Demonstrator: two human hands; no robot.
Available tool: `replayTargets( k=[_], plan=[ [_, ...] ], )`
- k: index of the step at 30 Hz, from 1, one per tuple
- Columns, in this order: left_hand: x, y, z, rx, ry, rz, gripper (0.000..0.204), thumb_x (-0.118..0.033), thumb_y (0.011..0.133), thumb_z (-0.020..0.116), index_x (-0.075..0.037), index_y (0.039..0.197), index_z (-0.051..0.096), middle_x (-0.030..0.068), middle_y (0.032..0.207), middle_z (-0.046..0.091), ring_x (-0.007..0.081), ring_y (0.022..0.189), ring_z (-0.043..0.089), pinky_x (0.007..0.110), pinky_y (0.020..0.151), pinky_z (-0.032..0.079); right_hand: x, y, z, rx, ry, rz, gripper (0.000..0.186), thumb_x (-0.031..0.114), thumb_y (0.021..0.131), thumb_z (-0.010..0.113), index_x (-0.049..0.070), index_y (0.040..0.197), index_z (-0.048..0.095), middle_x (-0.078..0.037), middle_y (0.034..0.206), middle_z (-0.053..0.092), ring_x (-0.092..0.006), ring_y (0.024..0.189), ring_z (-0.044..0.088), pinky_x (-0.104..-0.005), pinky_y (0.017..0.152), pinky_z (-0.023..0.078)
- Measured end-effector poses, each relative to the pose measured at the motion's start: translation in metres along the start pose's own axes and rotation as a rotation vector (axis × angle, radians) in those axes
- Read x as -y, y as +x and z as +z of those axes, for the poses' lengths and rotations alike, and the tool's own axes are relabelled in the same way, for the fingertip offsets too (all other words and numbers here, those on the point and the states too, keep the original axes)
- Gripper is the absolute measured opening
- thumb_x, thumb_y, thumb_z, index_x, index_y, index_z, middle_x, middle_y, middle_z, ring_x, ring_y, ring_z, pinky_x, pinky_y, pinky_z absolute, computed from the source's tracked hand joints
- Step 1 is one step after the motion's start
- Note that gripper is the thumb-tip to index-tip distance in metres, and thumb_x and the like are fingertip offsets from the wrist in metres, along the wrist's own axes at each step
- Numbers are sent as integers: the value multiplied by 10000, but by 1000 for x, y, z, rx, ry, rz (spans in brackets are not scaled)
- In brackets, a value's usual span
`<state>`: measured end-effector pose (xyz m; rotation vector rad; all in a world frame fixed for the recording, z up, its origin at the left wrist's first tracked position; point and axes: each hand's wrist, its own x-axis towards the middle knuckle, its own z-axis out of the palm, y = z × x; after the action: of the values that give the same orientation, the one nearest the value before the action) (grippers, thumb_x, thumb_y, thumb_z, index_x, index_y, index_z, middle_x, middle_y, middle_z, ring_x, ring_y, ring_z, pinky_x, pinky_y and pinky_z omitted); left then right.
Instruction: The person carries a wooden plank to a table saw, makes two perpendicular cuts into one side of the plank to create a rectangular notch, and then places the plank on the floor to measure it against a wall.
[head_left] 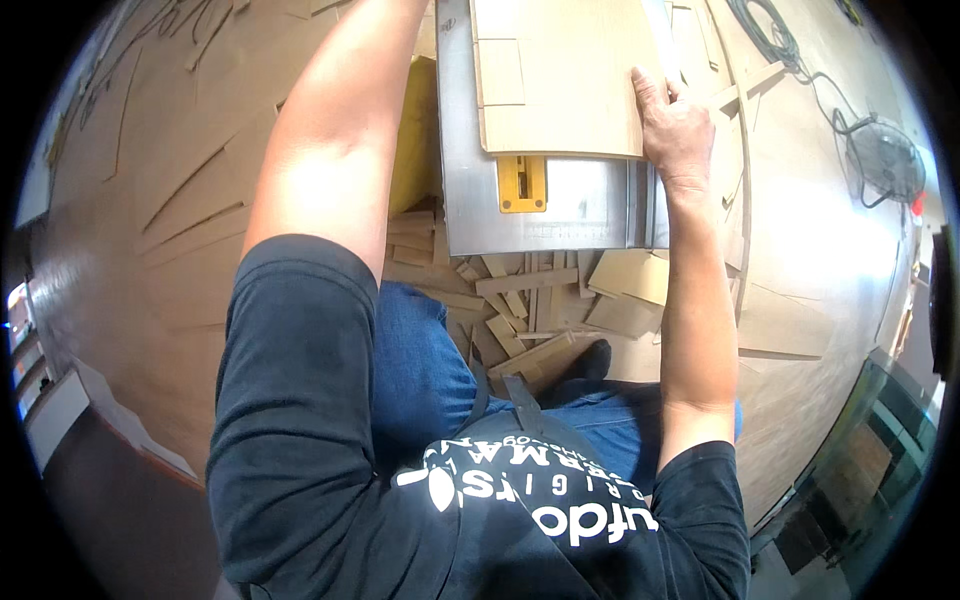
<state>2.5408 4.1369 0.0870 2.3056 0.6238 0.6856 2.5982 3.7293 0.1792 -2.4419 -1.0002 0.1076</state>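
Observation:
A flat tan wooden board (575, 85) lies on the grey metal table of a saw (470, 205), its near edge just beyond a yellow slotted insert (538, 188). At the board's near right corner, my right hand (680, 135) holds its side edge, thumb on top and the other fingers curled along the edge. A smaller rectangular outline shows at the board's left side. My left forearm (335, 120) stretches forward past the saw's left side. The left hand itself lies beyond the upper edge of the picture.
Wood offcuts (530, 290) litter the floor between my legs and the saw. Thin strips lie further left. A coiled dark cable (768, 35) runs at the right toward a round grey object (888, 162). Glass panes (860, 470) stand at lower right.

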Motion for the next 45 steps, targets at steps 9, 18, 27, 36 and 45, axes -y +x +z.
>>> replayTargets(
  k=[9,18,27,36,45],
  plan=[
    [4,-18,-25,-83,17,-57,368,-163,1028,410,-53,1324,600,239,1283,656,385,1212,606,430,1049,481,15,-1,2,58,81,31,665,634,966,594,-14,1013,734,-186,807,734,-304,776,725,-412,723,566],
    [93,10,-9,62,904,173,386,-171,1034,360,0,1282,602,231,1310,621,343,1183,603,425,1014,493,18,1,8,37,91,-49,720,672,966,558,-29,979,724,-203,763,728,-317,723,753,-403,643,606],
    [63,13,2,26,852,335,367,-158,1005,394,-13,1240,635,191,1313,619,307,1260,530,424,1091,426,-4,2,9,24,25,-22,788,704,945,563,-47,1111,733,-202,749,730,-312,736,760,-393,665,610],
    [37,-1,-7,72,644,72,399,-217,1052,370,-29,1349,561,224,1379,563,382,1295,514,450,1109,417,6,-2,7,18,28,-25,710,661,967,574,-19,1066,751,-181,785,729,-282,756,724,-409,695,561],
    [56,-1,-17,-84,548,75,414,-237,1058,390,-30,1393,519,249,1392,562,400,1288,535,459,1105,428,14,-3,11,39,14,-5,698,656,955,588,-10,1109,732,-215,882,739,-339,846,741,-423,761,583]
  ],
)
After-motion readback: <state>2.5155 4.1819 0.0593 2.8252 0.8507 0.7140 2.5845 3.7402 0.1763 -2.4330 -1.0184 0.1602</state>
